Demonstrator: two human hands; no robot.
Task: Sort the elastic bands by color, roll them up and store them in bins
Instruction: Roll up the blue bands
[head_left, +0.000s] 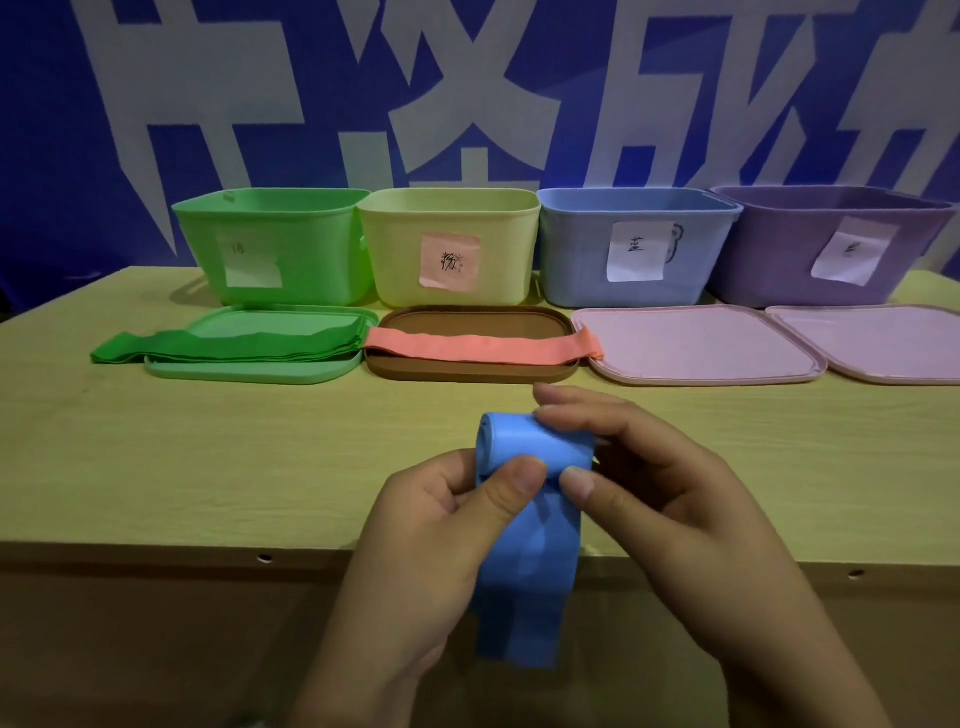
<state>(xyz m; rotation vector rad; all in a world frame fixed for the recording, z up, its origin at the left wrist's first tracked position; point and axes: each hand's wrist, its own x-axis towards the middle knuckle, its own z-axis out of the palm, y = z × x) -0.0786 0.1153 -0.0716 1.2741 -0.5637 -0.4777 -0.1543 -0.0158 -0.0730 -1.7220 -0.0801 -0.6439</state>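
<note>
A blue elastic band (530, 551) is partly rolled: its roll sits above the table's front edge, and its loose tail hangs down past that edge. My left hand (441, 525) pinches the roll from the left with thumb and fingers. My right hand (649, 483) grips the roll from the right, fingers over its top and thumb underneath. Green bands (228, 345) lie stacked on a green lid (249, 371). A pink band (483, 345) lies across a brown lid (467, 371). Behind stand four labelled bins: green (270, 244), yellow (452, 244), blue (634, 244) and purple (831, 244).
Two pale pink lids (696, 345) (883, 340) lie flat in front of the blue and purple bins. The wooden table (208, 467) has bare surface between the lids and its front edge. A blue wall with large white characters stands behind the bins.
</note>
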